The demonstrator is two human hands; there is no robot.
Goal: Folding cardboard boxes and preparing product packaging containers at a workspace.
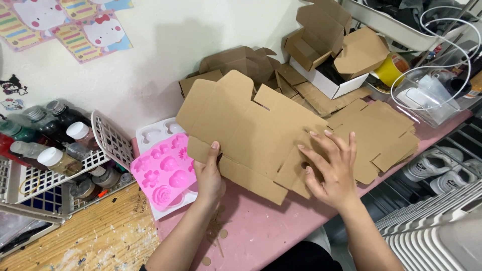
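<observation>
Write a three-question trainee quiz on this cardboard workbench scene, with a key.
1. True or false: the left hand grips the flat cardboard box blank.
2. Which colour is the flower mould? A green, B pink, C black.
3. Where does the right hand rest?

Key: 1 true. 2 B. 3 Spread flat on the blank's right side, on the pink table.

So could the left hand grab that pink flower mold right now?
Probably yes: the pink flower mold lies uncovered just beside the left hand, though that hand is holding the flat cardboard box.
</observation>
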